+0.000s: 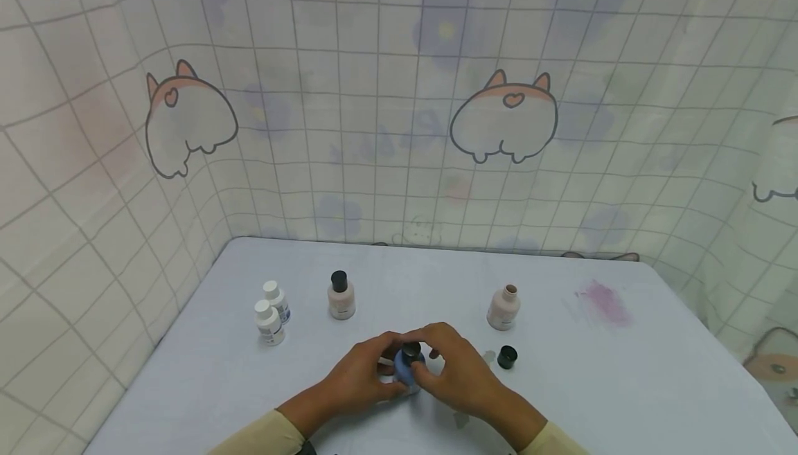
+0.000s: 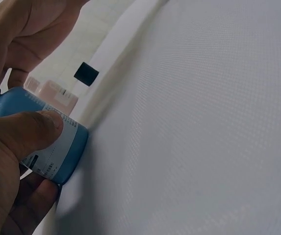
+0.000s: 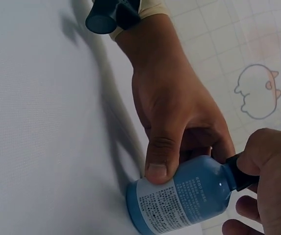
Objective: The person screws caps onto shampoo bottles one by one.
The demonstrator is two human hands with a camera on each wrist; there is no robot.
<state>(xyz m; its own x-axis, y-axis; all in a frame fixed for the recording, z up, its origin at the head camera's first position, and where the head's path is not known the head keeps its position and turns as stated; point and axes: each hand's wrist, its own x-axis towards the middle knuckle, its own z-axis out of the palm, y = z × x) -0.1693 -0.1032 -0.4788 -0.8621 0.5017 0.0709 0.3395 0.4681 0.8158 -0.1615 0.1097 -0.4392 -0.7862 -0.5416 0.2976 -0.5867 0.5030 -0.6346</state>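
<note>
A blue bottle [image 3: 199, 191] with a white printed label stands at the front middle of the table. My left hand [image 1: 358, 377] grips its body, thumb across the label in the left wrist view. My right hand [image 1: 458, 375] pinches the black cap [image 1: 411, 350] at the bottle's neck between thumb and fingers. To the right, a loose black cap [image 1: 507, 357] lies on the table near my right hand. Behind it is an uncapped pale pink bottle [image 1: 503, 308], its neck bare.
Two small white bottles [image 1: 269, 323] stand together at the left. A pale pink bottle with a black cap [image 1: 341, 296] is at the back, left of the middle. A pink stain [image 1: 605, 302] marks the white table [image 1: 654, 372] at the right, and a patterned curtain [image 1: 374, 95] hangs behind.
</note>
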